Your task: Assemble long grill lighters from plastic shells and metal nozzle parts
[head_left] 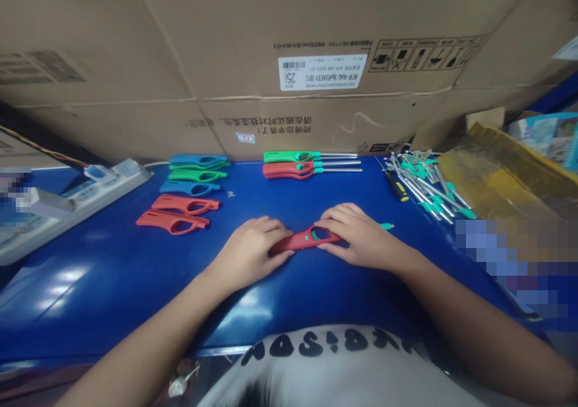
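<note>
A red lighter handle (pixel 295 240) lies level above the blue table between my two hands. My left hand (pixel 257 245) grips its butt end, fingers over the top and thumb along the near side. My right hand (pixel 356 237) is closed round the other end, beside the oval trigger opening, where some green shows inside. Just past my right hand a small green-tipped part (pixel 387 226) pokes out; most of it is hidden. Farther back lie a green lighter (pixel 289 156) and a red lighter (pixel 286 170), both with metal tubes pointing right.
Several blue and green handles (pixel 198 175) and red handles (pixel 167 219) lie at the left. Metal tubes with green parts (pixel 428 184) are heaped at the right, near a black-and-yellow screwdriver (pixel 398 187). A power strip (pixel 85 196) runs along the left edge; a cardboard box (pixel 226 106) stands behind.
</note>
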Tool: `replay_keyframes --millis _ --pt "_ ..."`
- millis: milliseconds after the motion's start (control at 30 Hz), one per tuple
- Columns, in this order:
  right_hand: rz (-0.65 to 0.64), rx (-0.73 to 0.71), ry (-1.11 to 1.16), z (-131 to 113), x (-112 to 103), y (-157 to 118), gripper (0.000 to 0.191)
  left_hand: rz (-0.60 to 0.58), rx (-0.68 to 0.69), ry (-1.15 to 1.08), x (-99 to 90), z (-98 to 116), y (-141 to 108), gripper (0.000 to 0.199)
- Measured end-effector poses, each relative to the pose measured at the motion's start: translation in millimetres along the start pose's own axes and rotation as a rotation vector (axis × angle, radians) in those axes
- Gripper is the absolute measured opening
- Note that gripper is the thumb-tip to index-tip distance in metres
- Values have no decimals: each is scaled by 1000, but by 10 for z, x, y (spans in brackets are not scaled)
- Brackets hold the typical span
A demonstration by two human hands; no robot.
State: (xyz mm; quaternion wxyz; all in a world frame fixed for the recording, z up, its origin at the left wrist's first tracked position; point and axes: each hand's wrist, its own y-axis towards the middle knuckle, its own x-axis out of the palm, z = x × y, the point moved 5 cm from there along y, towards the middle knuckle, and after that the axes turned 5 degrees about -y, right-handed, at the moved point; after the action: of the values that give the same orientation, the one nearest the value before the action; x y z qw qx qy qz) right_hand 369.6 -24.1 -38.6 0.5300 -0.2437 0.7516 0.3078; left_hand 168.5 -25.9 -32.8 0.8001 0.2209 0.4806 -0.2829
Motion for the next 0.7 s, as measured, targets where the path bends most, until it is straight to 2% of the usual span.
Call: replay_keyframes --millis 300,533,700 --pt "-8 15 10 -2 0 4 25 -13 13 -14 4 -4 11 25" --pt "6 10 16 13 -23 -2 26 19 23 -37 -42 9 0 25" --pt "-16 18 15 24 18 -3 27 -9 12 -21 -32 6 0 24"
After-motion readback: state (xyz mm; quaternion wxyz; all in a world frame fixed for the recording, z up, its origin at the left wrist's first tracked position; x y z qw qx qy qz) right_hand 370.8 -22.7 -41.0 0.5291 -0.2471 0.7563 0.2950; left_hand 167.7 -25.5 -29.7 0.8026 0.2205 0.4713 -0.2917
